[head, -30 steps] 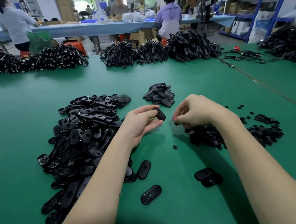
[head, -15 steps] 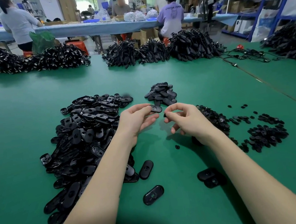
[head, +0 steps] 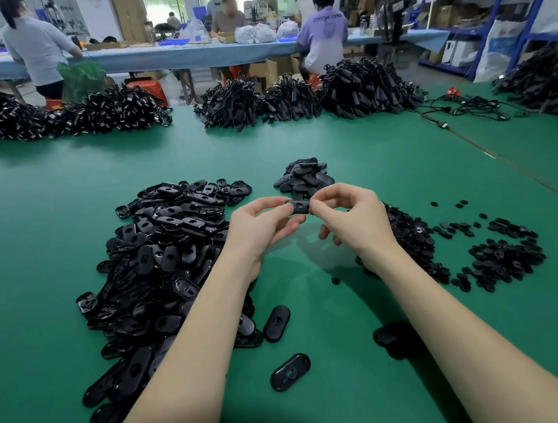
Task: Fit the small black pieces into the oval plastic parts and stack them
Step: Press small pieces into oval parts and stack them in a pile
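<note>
Evidently we were mid-insertion: left hand (head: 261, 228) and right hand (head: 350, 219) both pinched one oval part (head: 299, 206) between them. Next, seat it, then place it on the finished stack (head: 305, 177) just beyond the fingertips.

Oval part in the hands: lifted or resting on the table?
Lifted. The oval part is pinched at its ends by the left hand and right hand, above the green table.

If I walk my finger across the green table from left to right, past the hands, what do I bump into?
Big pile of oval parts → left hand → held oval part → right hand → heap of small black pieces.
</note>
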A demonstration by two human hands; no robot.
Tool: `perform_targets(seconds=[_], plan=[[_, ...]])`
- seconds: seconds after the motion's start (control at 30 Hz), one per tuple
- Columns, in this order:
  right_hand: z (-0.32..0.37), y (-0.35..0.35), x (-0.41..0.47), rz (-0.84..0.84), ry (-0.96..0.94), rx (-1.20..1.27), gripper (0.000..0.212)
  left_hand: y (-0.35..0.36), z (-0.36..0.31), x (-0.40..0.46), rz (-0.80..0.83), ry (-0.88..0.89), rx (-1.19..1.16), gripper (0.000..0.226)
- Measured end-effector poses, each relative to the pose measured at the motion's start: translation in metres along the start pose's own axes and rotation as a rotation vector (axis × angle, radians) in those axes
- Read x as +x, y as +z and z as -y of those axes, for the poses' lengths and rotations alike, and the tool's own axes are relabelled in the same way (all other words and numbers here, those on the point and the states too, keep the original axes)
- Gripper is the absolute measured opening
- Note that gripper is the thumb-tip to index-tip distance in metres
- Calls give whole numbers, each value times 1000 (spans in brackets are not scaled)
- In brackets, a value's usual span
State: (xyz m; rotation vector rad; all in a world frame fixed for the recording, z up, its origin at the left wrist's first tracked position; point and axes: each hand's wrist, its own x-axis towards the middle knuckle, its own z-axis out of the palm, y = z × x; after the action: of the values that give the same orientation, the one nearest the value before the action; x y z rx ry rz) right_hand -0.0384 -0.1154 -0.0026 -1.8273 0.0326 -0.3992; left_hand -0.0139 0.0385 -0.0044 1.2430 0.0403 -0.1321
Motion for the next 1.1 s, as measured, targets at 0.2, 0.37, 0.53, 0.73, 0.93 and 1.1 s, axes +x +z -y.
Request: perform_targets(seconds=[0.2, 0.37, 0.53, 0.73, 0.93, 1.1], plan=[[-8, -2, 5, -3, 5, -30, 5, 4, 0, -2, 21, -11, 9, 10], [-15, -2, 7, 8, 11, -24, 7, 5, 0, -2, 29, -12, 16, 8], [-14, -3, 7, 8, 35, -2, 6, 3, 1, -1, 12, -11, -15, 12], [-8, -4, 7, 98, 120, 145, 6, 0, 2, -1, -2, -16, -24, 14], [-6, -5, 11, 133, 139, 68, 9, 1, 2, -1, -4, -11, 0, 15], [-9, -4, 17, 146, 103, -27, 3, -1, 2, -1, 1, -10, 3, 15]])
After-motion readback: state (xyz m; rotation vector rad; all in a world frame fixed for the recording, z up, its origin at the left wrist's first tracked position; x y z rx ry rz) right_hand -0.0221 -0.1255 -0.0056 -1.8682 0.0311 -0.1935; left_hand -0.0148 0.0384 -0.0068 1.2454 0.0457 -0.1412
